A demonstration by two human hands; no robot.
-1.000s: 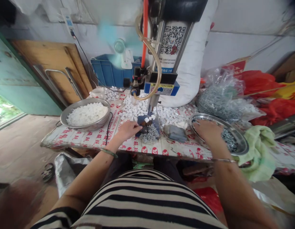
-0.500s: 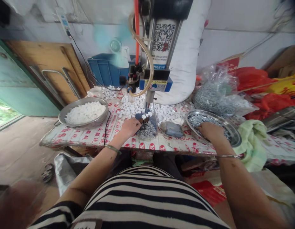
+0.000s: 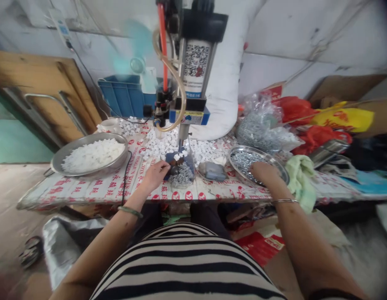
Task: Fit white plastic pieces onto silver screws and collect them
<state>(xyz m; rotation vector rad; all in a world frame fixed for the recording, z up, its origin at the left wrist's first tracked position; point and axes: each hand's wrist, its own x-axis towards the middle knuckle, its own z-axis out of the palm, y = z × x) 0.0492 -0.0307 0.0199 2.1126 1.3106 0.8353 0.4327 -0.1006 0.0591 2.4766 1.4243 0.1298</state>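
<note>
My left hand [image 3: 155,176] is at the left side of the small press's base, its thumb and fingertips drawn together; whatever they pinch is too small to see. Close by, a pile of small silvery metal pieces [image 3: 182,175] lies in front of the press's blue base [image 3: 191,158], with a few white plastic pieces [image 3: 178,156] under the ram [image 3: 183,135]. My right hand [image 3: 264,173] reaches into a round steel tray [image 3: 285,177] of small metal pins [image 3: 245,160]. Its fingers are curled down among them, and the fingertips are hidden.
A steel bowl of white pieces [image 3: 57,160] stands at the left. Loose white pieces [image 3: 162,141] cover the table behind the press. Between the press and tray sits a grey wrapped block [image 3: 213,171]. A clear bag of metal parts [image 3: 258,129] and a green cloth [image 3: 301,177] are right.
The view has turned to the right, so everything sits further left. My left hand has drawn slightly back from the press's base. My right hand stays in the steel tray.
</note>
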